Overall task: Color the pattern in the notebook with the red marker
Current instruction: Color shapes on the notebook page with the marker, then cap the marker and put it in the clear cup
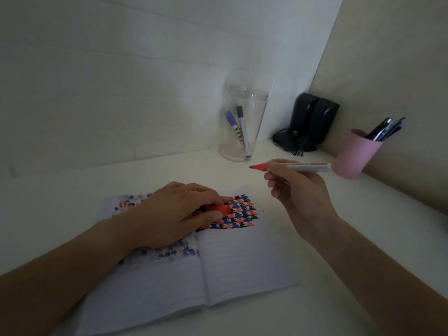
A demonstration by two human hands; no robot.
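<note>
An open lined notebook (242, 263) lies on the white desk. At the top of its right page is a tessellated pattern (242, 212) in red, blue and black. My left hand (174, 212) rests on the notebook across the fold and holds the red marker cap (219, 209) between thumb and fingers. My right hand (298, 190) is raised above the desk, to the right of the pattern. It grips the uncapped red marker (305, 167) almost level, with its red tip pointing left, clear of the paper.
A clear plastic jar (242, 124) with two markers stands at the back by the wall. Black speakers (312, 120) with cables fill the corner. A pink cup (354, 154) of pens stands right of my raised hand. The desk edge runs along the right.
</note>
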